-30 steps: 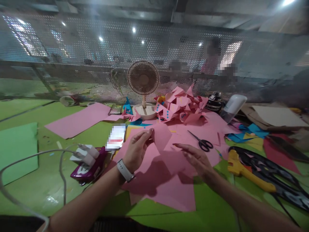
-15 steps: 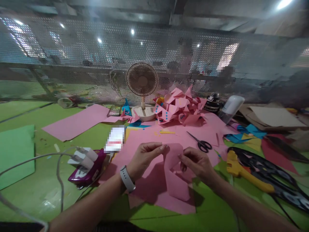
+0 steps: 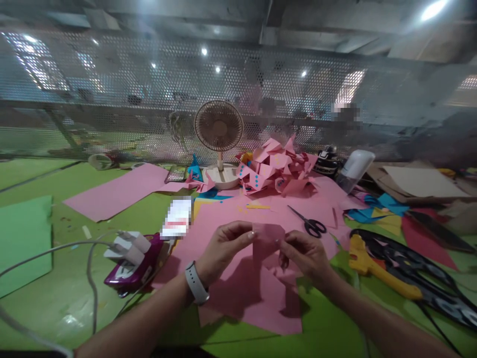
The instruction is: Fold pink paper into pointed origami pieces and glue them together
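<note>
Pink paper (image 3: 268, 237) was held above larger pink sheets (image 3: 270, 311), its left edge pinched by the left hand (image 3: 231, 246), thumb closed against fingers, its right edge apparently gripped by the right hand (image 3: 306, 251), fingers curled, though shadow blurred that hold. Black scissors (image 3: 315, 227) lay just beyond.

Space opens over the scissors (image 3: 308, 222) (flat); the paper heap (image 3: 277, 166) blocks behind.

scissors (image 3: 307, 220) on paper (image 3: 281, 219), btwn fan (image 3: 219, 126) & glue gun (image 3: 385, 276)
</note>
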Available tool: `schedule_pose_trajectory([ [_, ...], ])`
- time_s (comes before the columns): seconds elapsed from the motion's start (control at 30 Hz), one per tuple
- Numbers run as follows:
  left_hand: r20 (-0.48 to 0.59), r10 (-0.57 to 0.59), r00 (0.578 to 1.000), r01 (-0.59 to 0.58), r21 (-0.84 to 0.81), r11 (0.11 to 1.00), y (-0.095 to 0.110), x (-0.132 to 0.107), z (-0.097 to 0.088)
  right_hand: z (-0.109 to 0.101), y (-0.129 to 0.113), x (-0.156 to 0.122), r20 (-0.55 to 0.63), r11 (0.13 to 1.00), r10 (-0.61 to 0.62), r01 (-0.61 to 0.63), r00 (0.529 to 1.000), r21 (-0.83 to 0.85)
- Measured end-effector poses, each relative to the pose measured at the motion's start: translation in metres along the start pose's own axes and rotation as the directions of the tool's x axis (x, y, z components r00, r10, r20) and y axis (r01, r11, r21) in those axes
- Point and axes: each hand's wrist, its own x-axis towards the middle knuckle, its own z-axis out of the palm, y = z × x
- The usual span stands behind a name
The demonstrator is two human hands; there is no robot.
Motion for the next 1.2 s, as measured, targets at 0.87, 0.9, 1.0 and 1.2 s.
schedule_pose_trajectory([
  [0.87, 0.308, 0.468, 0.828, -0.543, 0.647, 0.535, 0.018, -0.002, 0.000, 0.005, 0.010, 0.016, -0.012, 0.991, 0.017, -0.015, 1.000, 0.137],
  [0.9, 0.306, 0.474, 0.826, -0.547, 0.639, 0.540, 0.018, -0.002, 0.002, 0.006, 0.010, 0.016, -0.011, 0.992, 0.014, -0.013, 1.000, 0.129],
  [1.0, 0.300, 0.491, 0.818, -0.558, 0.621, 0.550, 0.016, -0.003, 0.006, 0.008, 0.008, 0.014, -0.005, 0.988, -0.007, 0.008, 1.000, 0.152],
  [1.2, 0.329, 0.509, 0.796, -0.590, 0.613, 0.526, 0.016, -0.006, 0.011, 0.011, 0.002, 0.011, 0.035, 0.976, -0.005, -0.003, 0.999, 0.216],
])
